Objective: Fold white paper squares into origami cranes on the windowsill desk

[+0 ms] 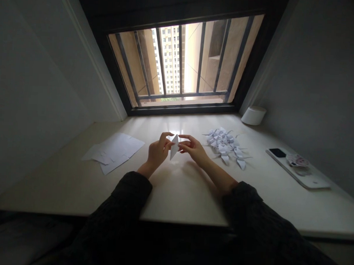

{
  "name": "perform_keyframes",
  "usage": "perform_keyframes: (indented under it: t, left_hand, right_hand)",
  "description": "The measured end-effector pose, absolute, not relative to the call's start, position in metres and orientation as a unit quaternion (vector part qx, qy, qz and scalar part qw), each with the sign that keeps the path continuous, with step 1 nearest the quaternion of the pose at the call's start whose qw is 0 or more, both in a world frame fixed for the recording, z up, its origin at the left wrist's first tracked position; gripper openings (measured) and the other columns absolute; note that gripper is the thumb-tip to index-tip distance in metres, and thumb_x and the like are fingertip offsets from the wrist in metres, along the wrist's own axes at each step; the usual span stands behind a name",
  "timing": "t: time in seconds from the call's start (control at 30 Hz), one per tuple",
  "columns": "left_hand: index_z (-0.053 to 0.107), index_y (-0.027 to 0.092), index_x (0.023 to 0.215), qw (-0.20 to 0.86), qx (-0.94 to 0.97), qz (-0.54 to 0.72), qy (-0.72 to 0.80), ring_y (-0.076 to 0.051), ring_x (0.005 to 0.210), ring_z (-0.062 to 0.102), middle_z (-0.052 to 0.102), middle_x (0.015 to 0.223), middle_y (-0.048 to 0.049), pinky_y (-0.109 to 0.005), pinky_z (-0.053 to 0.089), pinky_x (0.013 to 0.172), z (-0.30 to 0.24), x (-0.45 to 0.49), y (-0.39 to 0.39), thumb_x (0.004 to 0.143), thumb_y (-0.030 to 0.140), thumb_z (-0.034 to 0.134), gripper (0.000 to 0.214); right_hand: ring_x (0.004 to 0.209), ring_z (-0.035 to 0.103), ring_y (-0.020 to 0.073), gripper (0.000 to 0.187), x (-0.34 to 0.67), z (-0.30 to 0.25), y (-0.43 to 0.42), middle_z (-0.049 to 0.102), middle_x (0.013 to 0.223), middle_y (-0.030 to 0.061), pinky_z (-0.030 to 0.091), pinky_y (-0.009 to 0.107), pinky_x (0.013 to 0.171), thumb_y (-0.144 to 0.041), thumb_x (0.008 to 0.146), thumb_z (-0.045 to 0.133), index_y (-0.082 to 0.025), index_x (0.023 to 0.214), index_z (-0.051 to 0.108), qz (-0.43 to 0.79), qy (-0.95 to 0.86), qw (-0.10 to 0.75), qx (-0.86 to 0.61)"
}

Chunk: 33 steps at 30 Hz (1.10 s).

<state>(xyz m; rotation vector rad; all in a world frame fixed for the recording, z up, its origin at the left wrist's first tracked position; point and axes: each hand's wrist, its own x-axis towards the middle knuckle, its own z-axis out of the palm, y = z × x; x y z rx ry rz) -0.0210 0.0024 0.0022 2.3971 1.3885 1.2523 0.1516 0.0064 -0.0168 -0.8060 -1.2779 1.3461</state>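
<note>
Between my two hands, above the middle of the pale counter, a small piece of folded white paper stands on edge, narrow and pointed at top and bottom. My left hand pinches its left side with thumb and fingers. From the other side, the fingertips of my right hand close on its right edge. To the right lies a heap of folded paper cranes, several of them with thin pointed tips. Loose sheets of white paper lie overlapping on the left.
A phone with a round grip on its back lies at the right. Behind it, a white cylindrical object stands against the wall corner. The counter runs up to a dark-framed, barred window.
</note>
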Motion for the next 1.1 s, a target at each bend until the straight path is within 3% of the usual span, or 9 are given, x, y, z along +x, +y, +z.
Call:
perform_keyframes:
  t: [0.23, 0.43, 0.63, 0.73, 0.93, 1.1]
  left_hand:
    - [0.054, 0.026, 0.115, 0.087, 0.764, 0.458, 0.447, -0.013, 0.058, 0.061, 0.068, 0.069, 0.0036, -0.021, 0.039, 0.056, 0.002, -0.018, -0.001, 0.084, 0.031, 0.057, 0.032]
    - [0.056, 0.024, 0.110, 0.242, 0.693, 0.515, 0.444, -0.013, 0.053, 0.061, 0.067, 0.060, 0.0040, -0.020, 0.043, 0.053, -0.006, -0.014, 0.003, 0.079, 0.040, 0.062, 0.035]
    - [0.063, 0.018, 0.103, 0.406, 0.637, 0.489, 0.435, -0.020, 0.073, 0.070, 0.073, 0.076, -0.0064, -0.024, 0.050, 0.059, -0.011, -0.012, 0.013, 0.074, 0.044, 0.066, 0.039]
    - [0.066, 0.017, 0.098, 0.416, 0.627, 0.491, 0.439, -0.020, 0.072, 0.070, 0.073, 0.076, -0.0074, -0.024, 0.049, 0.057, -0.009, -0.014, 0.014, 0.073, 0.043, 0.068, 0.036]
    - [0.061, 0.018, 0.107, 0.447, 0.641, 0.470, 0.410, -0.015, 0.061, 0.067, 0.070, 0.065, -0.0024, -0.022, 0.048, 0.055, -0.004, -0.020, 0.013, 0.072, 0.038, 0.071, 0.042]
    - [0.060, 0.018, 0.111, 0.464, 0.626, 0.478, 0.405, -0.015, 0.061, 0.067, 0.071, 0.066, -0.0023, -0.022, 0.049, 0.056, 0.000, -0.018, 0.012, 0.074, 0.038, 0.070, 0.043]
  right_hand:
    - [0.062, 0.066, 0.0150, 0.043, 0.150, -0.016, 0.002, 0.067, 0.072, -0.0031, 0.049, 0.029, 0.063, -0.041, 0.062, 0.075, -0.025, 0.089, 0.046, 0.523, -0.547, 0.541, -0.367]
    - [0.066, 0.067, 0.0157, 0.039, 0.151, -0.011, 0.000, 0.064, 0.076, -0.0027, 0.051, 0.029, 0.063, -0.044, 0.063, 0.074, -0.025, 0.085, 0.048, 0.502, -0.529, 0.568, -0.381]
    - [0.067, 0.066, 0.0149, 0.033, 0.153, -0.013, 0.002, 0.062, 0.081, -0.0013, 0.055, 0.033, 0.069, -0.045, 0.067, 0.071, -0.023, 0.087, 0.056, 0.477, -0.524, 0.601, -0.371]
    - [0.077, 0.065, 0.0163, 0.033, 0.154, -0.011, 0.001, 0.065, 0.089, 0.0014, 0.054, 0.034, 0.076, -0.045, 0.068, 0.071, -0.023, 0.091, 0.060, 0.456, -0.561, 0.588, -0.362]
    - [0.101, 0.063, 0.0222, 0.044, 0.156, -0.009, -0.002, 0.068, 0.106, 0.0039, 0.047, 0.040, 0.096, -0.043, 0.064, 0.076, -0.026, 0.103, 0.068, 0.449, -0.645, 0.518, -0.338]
    - [0.103, 0.063, 0.0250, 0.043, 0.157, -0.013, 0.001, 0.070, 0.105, 0.0033, 0.046, 0.044, 0.097, -0.043, 0.063, 0.077, -0.026, 0.102, 0.071, 0.464, -0.627, 0.520, -0.349]
